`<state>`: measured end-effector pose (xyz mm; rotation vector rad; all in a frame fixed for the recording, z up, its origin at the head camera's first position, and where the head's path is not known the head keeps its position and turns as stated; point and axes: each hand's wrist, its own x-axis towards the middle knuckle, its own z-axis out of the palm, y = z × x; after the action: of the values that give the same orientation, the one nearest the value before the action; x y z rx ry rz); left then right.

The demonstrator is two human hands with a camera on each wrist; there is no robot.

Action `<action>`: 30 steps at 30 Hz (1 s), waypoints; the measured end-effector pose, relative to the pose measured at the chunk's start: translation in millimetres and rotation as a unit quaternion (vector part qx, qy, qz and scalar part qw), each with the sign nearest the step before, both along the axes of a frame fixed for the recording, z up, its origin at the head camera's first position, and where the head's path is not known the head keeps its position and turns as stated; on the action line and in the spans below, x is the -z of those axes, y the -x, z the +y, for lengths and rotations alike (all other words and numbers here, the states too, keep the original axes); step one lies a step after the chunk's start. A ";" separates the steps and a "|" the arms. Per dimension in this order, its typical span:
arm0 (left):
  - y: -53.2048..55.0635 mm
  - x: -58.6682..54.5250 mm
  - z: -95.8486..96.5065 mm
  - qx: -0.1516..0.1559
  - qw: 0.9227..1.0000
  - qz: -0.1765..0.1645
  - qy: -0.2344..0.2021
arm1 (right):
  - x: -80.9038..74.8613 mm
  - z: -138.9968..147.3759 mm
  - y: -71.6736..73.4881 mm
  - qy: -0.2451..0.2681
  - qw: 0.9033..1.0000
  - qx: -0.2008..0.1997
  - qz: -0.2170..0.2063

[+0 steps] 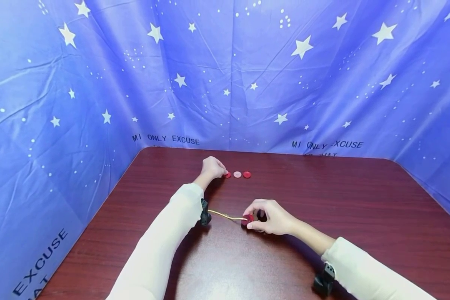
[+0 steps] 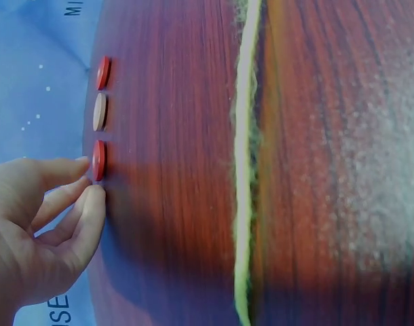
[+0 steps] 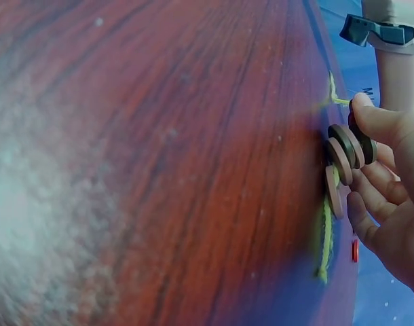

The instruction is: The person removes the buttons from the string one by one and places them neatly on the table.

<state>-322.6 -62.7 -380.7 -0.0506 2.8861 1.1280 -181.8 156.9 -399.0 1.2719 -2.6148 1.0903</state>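
Observation:
Far out on the table, my left hand point(image 1: 212, 167) pinches at the rim of a red button point(image 2: 99, 160), the left one in a row. Beside it lie a pale pink button point(image 1: 237, 174) and another red button point(image 1: 246, 174). Nearer to me, my right hand point(image 1: 271, 217) holds a stack of round buttons point(image 3: 344, 153), dark and pinkish ones, between thumb and fingers. A yellow string point(image 2: 244, 156) runs from the stack leftward past my left wrist. One pinkish button point(image 3: 334, 192) hangs tilted at the end of the stack, with string below it.
The brown wooden table point(image 1: 360, 208) reaches back to a blue star-printed cloth point(image 1: 228, 62), which also hangs at both sides. Black wrist cameras point(image 1: 205, 212) sit on both sleeves. The left forearm stretches over the table's left part.

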 end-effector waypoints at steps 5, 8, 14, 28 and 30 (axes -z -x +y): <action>-9.4 -3.7 -6.7 0.003 0.999 0.035 0.019 | 1.6 1.2 -0.5 0.005 1.000 -0.003 -0.008; -14.6 -6.7 -11.4 0.005 0.999 0.047 0.028 | 0.5 2.1 -0.1 0.003 1.000 -0.003 -0.012; -23.1 -5.2 -17.8 0.018 0.998 0.057 0.018 | -0.8 2.4 -1.3 0.007 1.000 0.001 -0.019; -81.0 -8.5 -13.2 0.083 0.991 0.102 0.013 | -1.2 1.2 -3.3 0.015 1.000 -0.001 -0.008; -87.2 -8.1 -14.2 0.090 0.991 0.095 0.005 | -1.2 0.9 -3.2 0.013 1.000 -0.001 -0.007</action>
<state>-235.4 -76.9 -372.7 0.3293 2.9826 1.1443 -178.5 157.9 -397.9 1.2654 -2.6015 1.1333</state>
